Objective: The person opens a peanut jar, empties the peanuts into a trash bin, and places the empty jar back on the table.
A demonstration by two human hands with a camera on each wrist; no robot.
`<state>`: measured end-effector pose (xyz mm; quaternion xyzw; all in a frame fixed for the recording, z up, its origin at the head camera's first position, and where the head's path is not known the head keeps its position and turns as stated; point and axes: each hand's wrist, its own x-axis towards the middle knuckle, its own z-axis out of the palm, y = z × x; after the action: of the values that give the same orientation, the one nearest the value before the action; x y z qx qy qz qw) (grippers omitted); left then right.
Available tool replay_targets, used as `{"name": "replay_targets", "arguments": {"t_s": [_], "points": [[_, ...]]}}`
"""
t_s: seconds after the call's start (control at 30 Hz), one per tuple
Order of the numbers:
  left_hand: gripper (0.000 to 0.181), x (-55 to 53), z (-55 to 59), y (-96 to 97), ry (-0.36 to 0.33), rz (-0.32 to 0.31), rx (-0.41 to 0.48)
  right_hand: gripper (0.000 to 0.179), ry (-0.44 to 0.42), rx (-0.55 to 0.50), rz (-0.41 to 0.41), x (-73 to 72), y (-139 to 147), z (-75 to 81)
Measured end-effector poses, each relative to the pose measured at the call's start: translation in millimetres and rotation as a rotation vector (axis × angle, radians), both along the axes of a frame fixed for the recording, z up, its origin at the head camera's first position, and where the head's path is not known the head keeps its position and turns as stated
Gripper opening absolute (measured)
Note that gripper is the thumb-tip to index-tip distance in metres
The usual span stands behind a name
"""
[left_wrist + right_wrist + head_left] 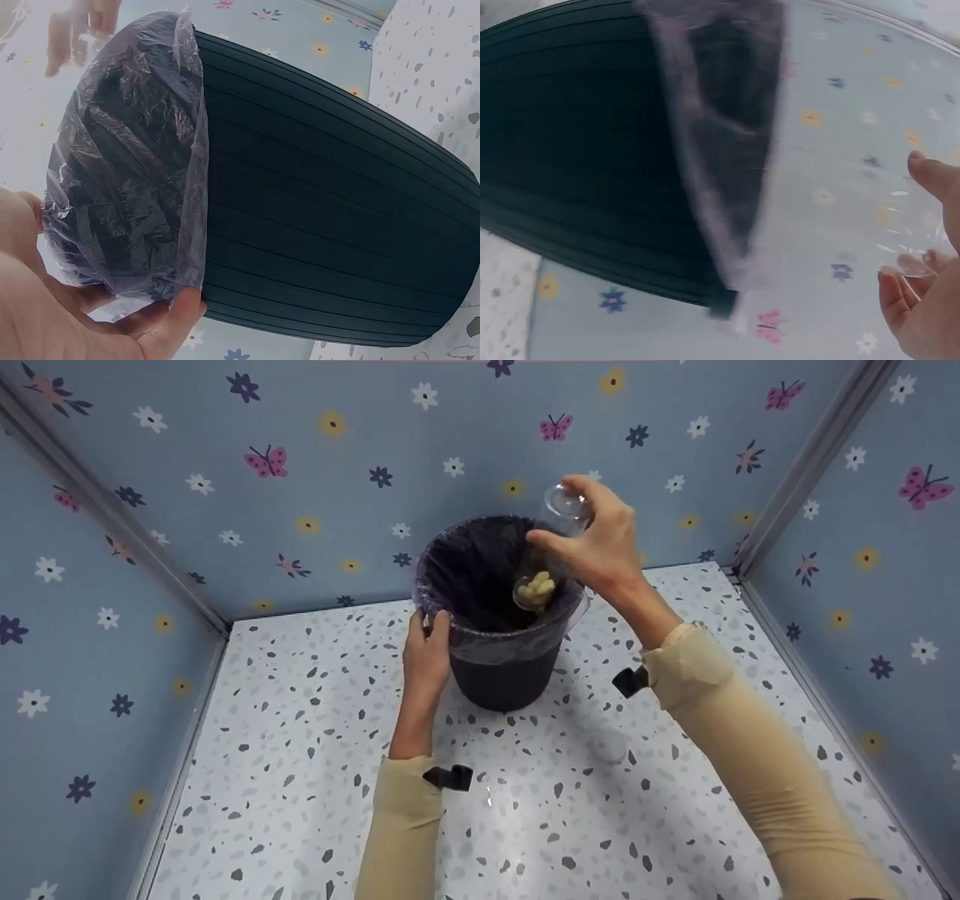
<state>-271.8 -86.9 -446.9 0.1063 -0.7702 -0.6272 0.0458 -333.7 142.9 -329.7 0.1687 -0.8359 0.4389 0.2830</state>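
A black ribbed trash bin, lined with a thin translucent bag, stands upright on the speckled surface. My left hand grips its near-left rim through the bag, the thumb and fingers on either side of the edge. In my right hand is a clear cup, held round its sides above the bin's right side. The cup is tipped, its round base up and its mouth down toward the bin's opening. Yellowish peanut-like pieces are gathered at the cup's lower end. The bin's bottom is dark and hidden.
The white speckled surface spreads around the bin. Blue flowered panels rise at the back and both sides, close behind the bin. A faint clear round thing lies on the surface right of the bin.
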Motion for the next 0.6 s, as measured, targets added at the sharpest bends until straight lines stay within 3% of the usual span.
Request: {"name": "replay_targets", "arguments": {"t_s": [0.23, 0.4, 0.6], "points": [[0.065, -1.0, 2.8, -0.2, 0.002, 0.011, -0.024, 0.068, -0.016, 0.048, 0.003, -7.1, -3.8, 6.4], [0.065, -1.2, 2.3, -0.3, -0.005, 0.014, -0.023, 0.067, 0.001, -0.010, -0.008, -6.8, -4.7, 12.0], [0.067, -0.1, 0.2, -0.1, -0.019, 0.007, -0.004, 0.067, -0.048, -0.045, 0.007, -5.4, -1.0, 9.2]]}}
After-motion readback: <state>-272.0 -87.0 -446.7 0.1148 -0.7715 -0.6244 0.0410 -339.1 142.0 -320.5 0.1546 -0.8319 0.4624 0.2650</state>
